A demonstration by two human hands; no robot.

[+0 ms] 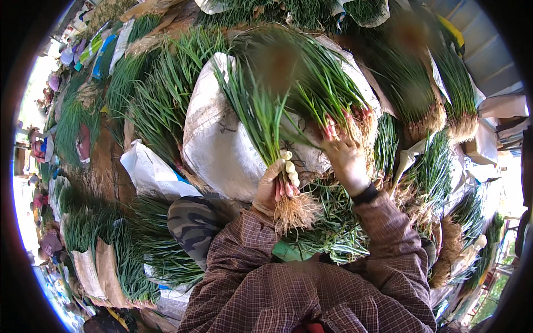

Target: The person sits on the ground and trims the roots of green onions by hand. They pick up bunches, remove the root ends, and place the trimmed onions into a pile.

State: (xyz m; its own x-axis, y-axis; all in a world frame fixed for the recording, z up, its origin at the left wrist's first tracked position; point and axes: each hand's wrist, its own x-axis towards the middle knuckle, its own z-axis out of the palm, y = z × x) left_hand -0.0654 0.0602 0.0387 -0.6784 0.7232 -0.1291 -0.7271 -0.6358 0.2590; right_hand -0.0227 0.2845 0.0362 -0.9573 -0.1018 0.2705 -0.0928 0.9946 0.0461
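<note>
My left hand (268, 190) is closed round the pinkish lower stems of a bunch of spring onions (261, 119). Its pale fingertips wrap over the stems, the green leaves fan upward and away, and the straw-coloured roots (295, 213) hang below. To the right, my right hand (345, 158) reaches onto a larger heap of spring onions (327, 83), its fingers closed about a few pink stem ends at the heap's near edge. That heap lies on a stuffed white sack (216, 144). A dark blur covers part of its leaves.
Loose green leaves (333, 222) lie below my hands, near my camouflage-clad knee (194, 225). More spring onion bundles (172, 89) stand at the left, and rooted bundles (411, 94) at the right. A crumpled white sack (152, 172) sits left of the stuffed one.
</note>
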